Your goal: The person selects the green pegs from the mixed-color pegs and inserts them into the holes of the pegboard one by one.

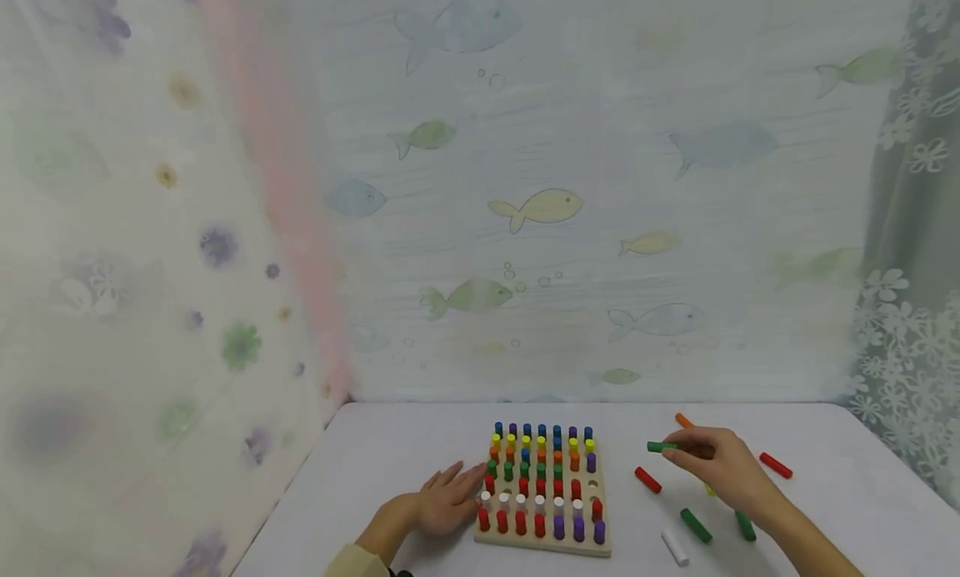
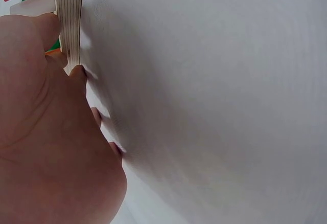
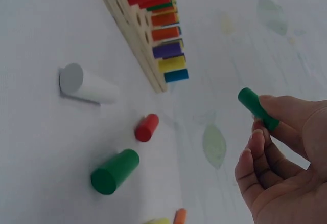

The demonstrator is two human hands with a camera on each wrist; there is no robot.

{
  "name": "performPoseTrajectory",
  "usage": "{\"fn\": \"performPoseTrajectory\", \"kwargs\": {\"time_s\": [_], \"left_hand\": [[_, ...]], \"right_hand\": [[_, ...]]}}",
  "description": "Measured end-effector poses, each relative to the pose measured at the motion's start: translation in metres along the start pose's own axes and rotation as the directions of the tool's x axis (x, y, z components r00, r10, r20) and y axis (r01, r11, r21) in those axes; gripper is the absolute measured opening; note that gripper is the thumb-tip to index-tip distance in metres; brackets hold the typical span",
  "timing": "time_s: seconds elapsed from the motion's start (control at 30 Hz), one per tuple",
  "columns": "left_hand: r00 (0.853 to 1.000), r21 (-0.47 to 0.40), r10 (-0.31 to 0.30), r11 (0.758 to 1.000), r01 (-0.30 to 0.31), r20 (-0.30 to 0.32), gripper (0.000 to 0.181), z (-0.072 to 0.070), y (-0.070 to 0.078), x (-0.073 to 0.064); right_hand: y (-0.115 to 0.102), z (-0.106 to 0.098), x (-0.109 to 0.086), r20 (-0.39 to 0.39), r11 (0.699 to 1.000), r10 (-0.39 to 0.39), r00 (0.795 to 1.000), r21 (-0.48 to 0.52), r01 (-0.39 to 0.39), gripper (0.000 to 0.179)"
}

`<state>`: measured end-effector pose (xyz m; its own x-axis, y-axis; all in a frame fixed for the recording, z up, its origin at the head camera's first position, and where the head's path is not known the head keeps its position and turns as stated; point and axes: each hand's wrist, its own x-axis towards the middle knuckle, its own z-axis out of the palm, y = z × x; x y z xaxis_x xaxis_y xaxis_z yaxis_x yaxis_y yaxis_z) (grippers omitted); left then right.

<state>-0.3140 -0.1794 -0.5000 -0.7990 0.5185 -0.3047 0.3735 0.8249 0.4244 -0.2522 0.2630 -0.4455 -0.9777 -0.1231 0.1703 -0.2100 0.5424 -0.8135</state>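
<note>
Rows of coloured pegs stand in a wooden pegboard [image 1: 543, 547] on the white table. A few holes show among the green, red and white rows, mostly near its right side. My left hand [image 1: 448, 507] rests on the table with fingers extended, its thumb and index finger at the board's left edge [image 2: 70, 19]. To the right of the board, raised above the table, my right hand [image 1: 712, 463] pinches a green peg [image 3: 249, 101] between thumb and fingertips. The peg lies nearly level in the head view, one end pointing toward the board.
Around and below my right hand lie loose pegs: a red peg [image 1: 648, 479], a white peg [image 1: 675, 548], a green peg [image 1: 696, 525], an orange peg [image 1: 683, 420], another red peg [image 1: 776, 465] and others. A fish-patterned curtain [image 1: 540, 310] hangs behind the table.
</note>
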Motion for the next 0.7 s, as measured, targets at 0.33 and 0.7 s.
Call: {"fn": "performPoseTrajectory", "kwargs": {"time_s": [0.33,0.7], "left_hand": [[1.0,-0.001,0.009,1.0,-0.009,0.0,0.068,0.005,-0.014,0.008],[1.0,0.004,0.019,1.0,-0.019,-0.018,0.073,0.015,-0.027,0.018]], "right_hand": [[-0.009,0.03,0.011,0.035,0.999,-0.003,0.999,0.032,0.002,0.023],[-0.016,0.065,0.026,0.072,0.998,-0.057,0.996,0.042,0.054,0.019]]}}
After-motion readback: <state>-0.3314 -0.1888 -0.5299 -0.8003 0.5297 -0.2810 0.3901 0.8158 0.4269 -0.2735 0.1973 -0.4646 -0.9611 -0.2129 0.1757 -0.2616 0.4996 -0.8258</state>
